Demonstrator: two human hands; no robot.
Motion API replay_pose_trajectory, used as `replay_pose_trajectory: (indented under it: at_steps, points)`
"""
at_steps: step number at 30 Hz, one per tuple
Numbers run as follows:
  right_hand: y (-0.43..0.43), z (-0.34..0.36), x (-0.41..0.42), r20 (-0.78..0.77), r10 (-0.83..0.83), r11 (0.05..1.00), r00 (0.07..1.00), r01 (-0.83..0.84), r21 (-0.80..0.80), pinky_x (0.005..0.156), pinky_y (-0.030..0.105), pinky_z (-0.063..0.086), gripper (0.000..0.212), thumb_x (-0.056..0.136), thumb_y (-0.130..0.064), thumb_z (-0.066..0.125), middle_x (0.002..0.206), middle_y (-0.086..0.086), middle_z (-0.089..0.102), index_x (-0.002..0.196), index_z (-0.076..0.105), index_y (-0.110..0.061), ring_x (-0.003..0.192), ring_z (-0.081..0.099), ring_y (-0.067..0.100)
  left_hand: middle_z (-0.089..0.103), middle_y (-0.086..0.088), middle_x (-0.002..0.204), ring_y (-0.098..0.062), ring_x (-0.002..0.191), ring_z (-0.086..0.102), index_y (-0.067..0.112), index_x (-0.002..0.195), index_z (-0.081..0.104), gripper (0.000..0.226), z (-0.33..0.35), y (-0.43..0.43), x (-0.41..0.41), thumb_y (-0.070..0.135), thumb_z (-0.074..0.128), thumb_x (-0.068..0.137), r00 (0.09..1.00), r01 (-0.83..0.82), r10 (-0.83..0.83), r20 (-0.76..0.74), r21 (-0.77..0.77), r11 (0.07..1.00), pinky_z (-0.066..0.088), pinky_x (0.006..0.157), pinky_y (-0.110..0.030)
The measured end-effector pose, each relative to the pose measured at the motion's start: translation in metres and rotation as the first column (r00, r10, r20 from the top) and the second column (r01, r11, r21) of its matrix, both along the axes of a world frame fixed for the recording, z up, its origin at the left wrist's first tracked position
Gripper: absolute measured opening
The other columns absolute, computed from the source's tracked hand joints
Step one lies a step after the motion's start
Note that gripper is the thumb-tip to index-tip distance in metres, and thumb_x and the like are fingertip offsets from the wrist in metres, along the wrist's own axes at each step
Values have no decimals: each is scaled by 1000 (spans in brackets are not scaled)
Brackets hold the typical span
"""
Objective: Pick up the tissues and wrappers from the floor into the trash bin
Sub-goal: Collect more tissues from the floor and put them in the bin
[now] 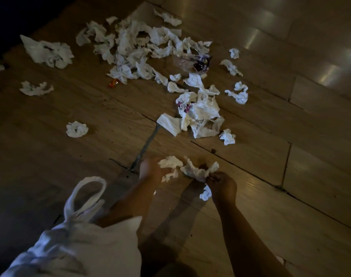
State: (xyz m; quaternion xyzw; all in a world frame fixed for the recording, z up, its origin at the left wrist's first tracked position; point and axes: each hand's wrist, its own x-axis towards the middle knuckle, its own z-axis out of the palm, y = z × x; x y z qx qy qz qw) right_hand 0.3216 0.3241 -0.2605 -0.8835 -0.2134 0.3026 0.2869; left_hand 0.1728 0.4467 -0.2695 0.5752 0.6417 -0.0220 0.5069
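My left hand [150, 169] and right hand [222, 183] are both clenched on the crumpled tissues [190, 168], low in the centre of the frame. The bunch runs left to right between them, just above the floor [250, 206]. A small scrap [205, 193] shows below my right hand; I cannot tell whether I hold it. The white bag [70, 246] sits at lower left, beside my left forearm. No trash bin is in view.

The nearest cluster [200, 114] of tissues, with a pink-printed wrapper [183, 107], lies up the frame, slightly right of centre, so my right hand is nearer. A single tissue ball [76, 129] lies well apart at left, nearer my left hand. The main pile [134, 43] fills the upper centre, with a purple wrapper [202, 63] at its right edge and an orange wrapper [113, 83] at its lower edge.

Judgement: deposit the held load first, then reach up-frame.
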Motion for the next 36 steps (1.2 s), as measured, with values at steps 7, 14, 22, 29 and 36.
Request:
replay_pose_trajectory:
  at_steps: [7,14,22,29,36]
  points:
    - [3,60,-34,-126,-16,986,992,37,164,67,29,46,7,79,-9,70,75,7,66,85,73,-6,68,59,19,66,-9,118,-23,107,62,6,115,63,41,94,-5,-54,33,66,84,976,-169,167,138,4,986,48,80,-19]
    - [4,139,-110,-255,122,957,959,-46,286,73,32,48,18,78,-14,73,80,4,65,93,72,-5,80,61,19,68,7,77,1,66,61,15,97,68,32,181,-47,-142,31,78,72,896,-358,333,294,34,933,42,44,-2]
    - [-1,217,-259,-401,419,892,815,-287,350,68,29,50,10,76,-18,75,74,-5,64,77,66,-18,74,62,14,73,-3,84,-16,77,70,13,93,69,32,257,-116,-303,30,81,69,794,-541,503,341,20,841,57,67,-30]
    - [-2,279,-413,-442,701,713,559,-532,457,58,18,46,24,80,-11,70,85,-1,62,102,61,-12,67,57,4,71,-12,106,-27,101,67,6,107,68,51,317,-175,-461,29,83,64,662,-718,579,477,180,672,49,98,-48]
    - [-8,314,-547,-460,821,556,339,-659,507,79,31,55,24,77,-8,72,93,3,65,99,63,-9,84,64,15,68,-16,112,-31,104,65,4,108,64,55,329,-224,-570,36,80,66,439,-893,721,536,170,417,49,96,-49]
